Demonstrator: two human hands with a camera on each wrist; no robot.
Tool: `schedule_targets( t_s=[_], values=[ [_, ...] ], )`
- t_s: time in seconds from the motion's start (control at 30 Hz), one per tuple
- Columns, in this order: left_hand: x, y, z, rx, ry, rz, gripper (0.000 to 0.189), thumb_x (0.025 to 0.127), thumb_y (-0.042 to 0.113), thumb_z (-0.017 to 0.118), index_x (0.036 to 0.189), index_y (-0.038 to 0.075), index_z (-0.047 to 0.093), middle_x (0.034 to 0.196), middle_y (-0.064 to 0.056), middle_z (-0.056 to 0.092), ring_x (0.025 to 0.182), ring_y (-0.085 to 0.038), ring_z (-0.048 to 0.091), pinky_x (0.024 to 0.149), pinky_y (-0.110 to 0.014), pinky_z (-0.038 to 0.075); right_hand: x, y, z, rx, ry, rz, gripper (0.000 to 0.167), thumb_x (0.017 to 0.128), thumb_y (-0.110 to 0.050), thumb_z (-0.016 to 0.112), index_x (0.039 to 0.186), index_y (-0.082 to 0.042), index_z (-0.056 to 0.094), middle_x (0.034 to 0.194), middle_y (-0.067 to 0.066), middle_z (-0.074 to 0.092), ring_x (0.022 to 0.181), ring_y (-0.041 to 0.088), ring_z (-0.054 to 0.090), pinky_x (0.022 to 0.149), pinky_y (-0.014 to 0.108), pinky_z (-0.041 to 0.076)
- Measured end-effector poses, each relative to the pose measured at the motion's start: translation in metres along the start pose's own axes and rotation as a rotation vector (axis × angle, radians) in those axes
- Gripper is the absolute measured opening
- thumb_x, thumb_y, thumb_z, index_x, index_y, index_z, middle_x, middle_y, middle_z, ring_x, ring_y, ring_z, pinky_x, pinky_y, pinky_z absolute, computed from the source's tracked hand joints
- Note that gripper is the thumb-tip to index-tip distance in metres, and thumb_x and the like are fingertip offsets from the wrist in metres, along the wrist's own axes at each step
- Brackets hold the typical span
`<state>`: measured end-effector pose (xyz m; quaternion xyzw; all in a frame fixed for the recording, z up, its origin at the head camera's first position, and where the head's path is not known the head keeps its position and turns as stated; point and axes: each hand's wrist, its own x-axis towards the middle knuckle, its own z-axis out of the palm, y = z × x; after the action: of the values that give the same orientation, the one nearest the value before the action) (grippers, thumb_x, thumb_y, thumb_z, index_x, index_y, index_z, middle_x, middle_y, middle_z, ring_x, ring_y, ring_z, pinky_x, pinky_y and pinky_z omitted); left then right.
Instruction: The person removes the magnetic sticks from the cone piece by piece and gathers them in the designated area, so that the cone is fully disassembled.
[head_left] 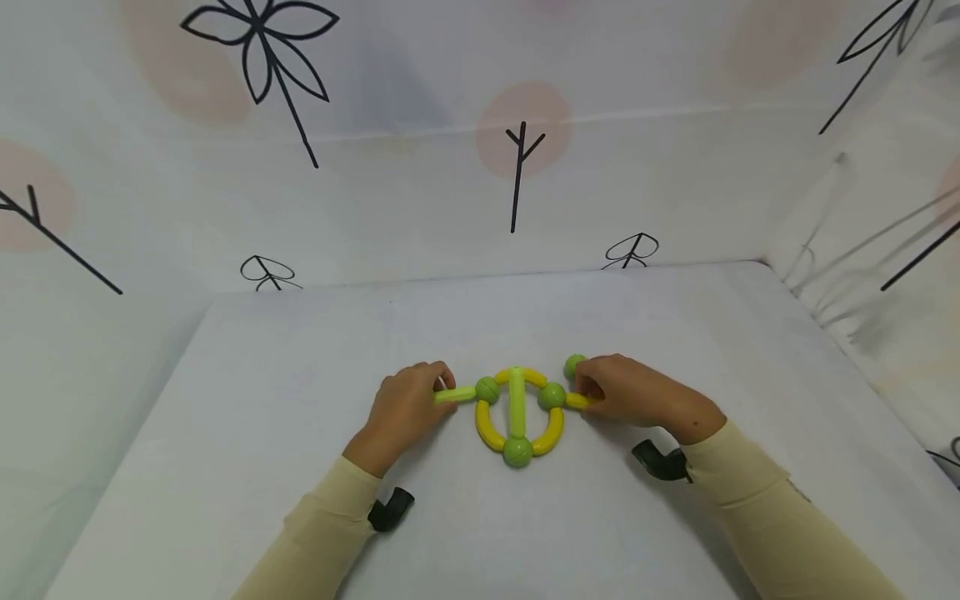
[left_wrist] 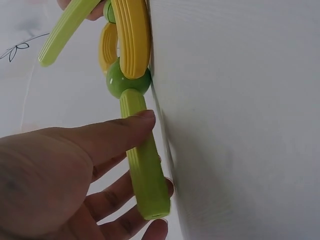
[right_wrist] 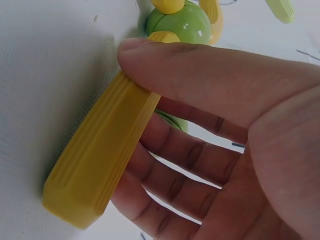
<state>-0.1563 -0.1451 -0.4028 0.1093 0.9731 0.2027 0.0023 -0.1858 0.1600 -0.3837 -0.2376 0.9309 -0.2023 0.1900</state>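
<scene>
A ring of curved yellow rods (head_left: 491, 429) joined by green balls (head_left: 517, 452) lies on the white table in the head view. From the ball nearest me, a light-green rod (head_left: 517, 404) sticks up. My left hand (head_left: 408, 404) pinches another light-green stick (left_wrist: 145, 165) between thumb and fingers; its end meets the ring's left ball (left_wrist: 127, 80). On the opposite side my right hand (head_left: 626, 392) grips a yellow stick (right_wrist: 102, 145), whose far end meets the right ball (right_wrist: 182, 22). A separate green ball (head_left: 574, 365) sits just beyond the right fingers, partly hidden.
The white tabletop (head_left: 487, 533) runs back to an upright white cloth (head_left: 405, 208) printed with plants and pink spots. A black curved piece (head_left: 392, 508) shows at the left wrist, a similar black piece (head_left: 660, 460) at the right.
</scene>
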Motion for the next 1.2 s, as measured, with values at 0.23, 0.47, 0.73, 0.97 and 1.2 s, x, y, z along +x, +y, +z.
schedule_targets(
  t_s=[0.23, 0.47, 0.73, 0.97, 1.2],
  values=[
    [-0.002, -0.001, 0.002, 0.025, -0.009, -0.016, 0.021, 0.081, 0.023, 0.085, 0.095, 0.019, 0.070, 0.085, 0.003, 0.067, 0.075, -0.016, 0.056, 0.070, -0.034, 0.044, 0.000, -0.003, 0.001, -0.013, -0.001, 0.002, 0.018, 0.083, -0.007, 0.080, 0.088, -0.014, 0.064, 0.080, -0.002, 0.057, 0.075, 0.014, 0.051, 0.069, 0.029, 0.046],
    [-0.004, 0.005, -0.002, 0.069, 0.038, 0.022, 0.025, 0.082, 0.030, 0.083, 0.102, 0.019, 0.072, 0.096, 0.001, 0.070, 0.089, -0.021, 0.063, 0.077, -0.041, 0.046, -0.007, -0.012, -0.003, -0.098, 0.100, -0.020, 0.020, 0.087, -0.020, 0.078, 0.105, -0.013, 0.070, 0.094, 0.000, 0.063, 0.084, 0.015, 0.058, 0.075, 0.033, 0.053],
    [-0.009, 0.017, -0.009, -0.017, -0.019, 0.089, 0.024, 0.087, 0.035, 0.079, 0.105, 0.021, 0.072, 0.092, 0.003, 0.067, 0.076, -0.013, 0.059, 0.070, -0.030, 0.048, -0.010, -0.035, 0.005, 0.034, 0.313, -0.169, 0.043, 0.092, -0.017, 0.072, 0.133, -0.016, 0.058, 0.109, 0.004, 0.063, 0.088, 0.011, 0.058, 0.070, 0.025, 0.051],
    [-0.013, 0.026, -0.008, -0.104, -0.145, 0.169, 0.024, 0.088, 0.036, 0.077, 0.105, 0.020, 0.071, 0.084, 0.007, 0.062, 0.069, -0.008, 0.053, 0.060, -0.024, 0.044, -0.010, -0.045, 0.015, 0.180, 0.302, -0.247, 0.056, 0.093, -0.018, 0.072, 0.144, -0.020, 0.049, 0.111, 0.004, 0.063, 0.083, 0.007, 0.058, 0.068, 0.023, 0.051],
    [-0.017, 0.034, -0.001, -0.150, -0.251, 0.237, 0.030, 0.085, 0.038, 0.080, 0.104, 0.017, 0.071, 0.075, 0.011, 0.058, 0.065, -0.004, 0.051, 0.057, -0.021, 0.043, -0.007, -0.046, 0.023, 0.314, 0.212, -0.301, 0.067, 0.094, -0.018, 0.071, 0.153, -0.023, 0.039, 0.116, 0.005, 0.064, 0.077, 0.008, 0.060, 0.070, 0.025, 0.054]
  ],
)
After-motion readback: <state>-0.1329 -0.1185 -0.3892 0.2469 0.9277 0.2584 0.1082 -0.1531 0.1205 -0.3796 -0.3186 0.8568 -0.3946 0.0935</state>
